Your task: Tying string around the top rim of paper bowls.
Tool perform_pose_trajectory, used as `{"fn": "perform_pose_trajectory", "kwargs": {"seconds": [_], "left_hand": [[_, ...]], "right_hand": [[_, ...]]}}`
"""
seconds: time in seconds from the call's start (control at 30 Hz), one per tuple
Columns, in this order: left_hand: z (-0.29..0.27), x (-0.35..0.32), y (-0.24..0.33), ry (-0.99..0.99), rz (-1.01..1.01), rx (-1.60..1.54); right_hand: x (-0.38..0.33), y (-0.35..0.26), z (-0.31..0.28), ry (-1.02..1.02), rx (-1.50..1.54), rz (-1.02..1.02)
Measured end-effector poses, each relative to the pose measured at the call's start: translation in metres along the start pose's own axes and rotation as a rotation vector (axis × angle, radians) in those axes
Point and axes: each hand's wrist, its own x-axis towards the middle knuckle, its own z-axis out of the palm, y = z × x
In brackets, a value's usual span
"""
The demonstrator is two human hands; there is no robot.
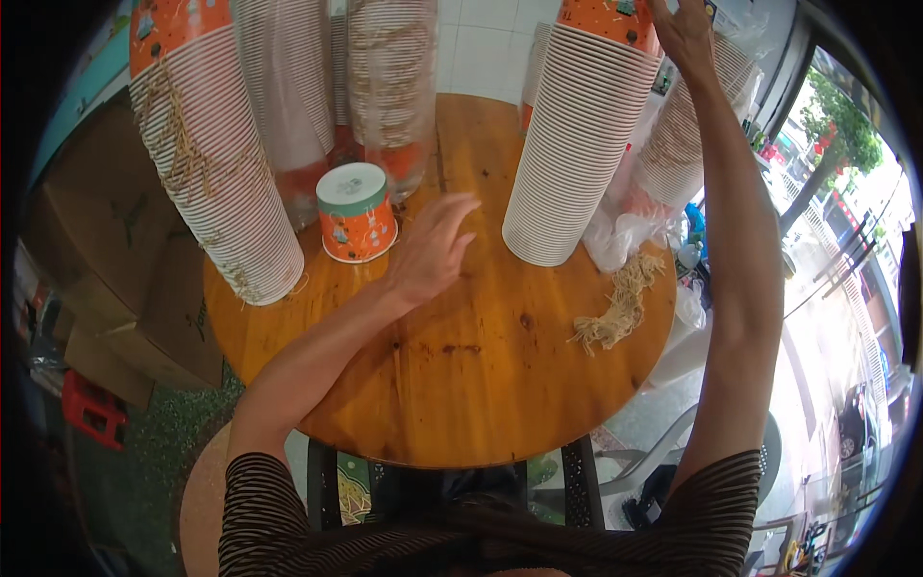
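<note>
My left hand (pixel 433 252) hovers above the wooden table with its fingers stretched out and nothing in them. Just left of it, a single orange paper bowl (pixel 358 229) stands upside down, its pale base with a green band uppermost. My right arm reaches far forward, and my right hand (pixel 686 40) is beside the orange top of a tall stack of nested paper bowls (pixel 584 135). The picture's upper edge cuts off those fingertips, so their grip is hidden. Another tall stack of bowls (pixel 216 159), with straw-coloured strands hanging on it, stands at the left.
A bundle of straw-coloured strands (pixel 623 303) lies on the round wooden table (pixel 461 404) near its right edge. Plastic-wrapped bowl stacks (pixel 389 87) stand behind. Cardboard boxes (pixel 115 231) and a red stool (pixel 94 409) are at the left.
</note>
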Motion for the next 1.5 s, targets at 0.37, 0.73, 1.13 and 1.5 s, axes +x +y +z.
{"fn": "perform_pose_trajectory", "kwargs": {"seconds": [0.37, 0.73, 1.13, 1.5], "left_hand": [[0.046, 0.252, 0.050, 0.534, 0.520, 0.117], [0.069, 0.262, 0.060, 0.650, 0.595, 0.397], [0.085, 0.278, 0.063, 0.606, 0.464, 0.391], [0.086, 0.281, 0.081, 0.554, 0.445, 0.326]], "right_hand": [[0.061, 0.017, 0.004, -0.348, 0.231, 0.159], [0.066, -0.013, -0.012, -0.356, 0.250, 0.484], [0.071, -0.011, -0.002, -0.303, 0.306, 0.568], [0.119, 0.040, -0.010, 0.174, 0.435, 0.576]]}}
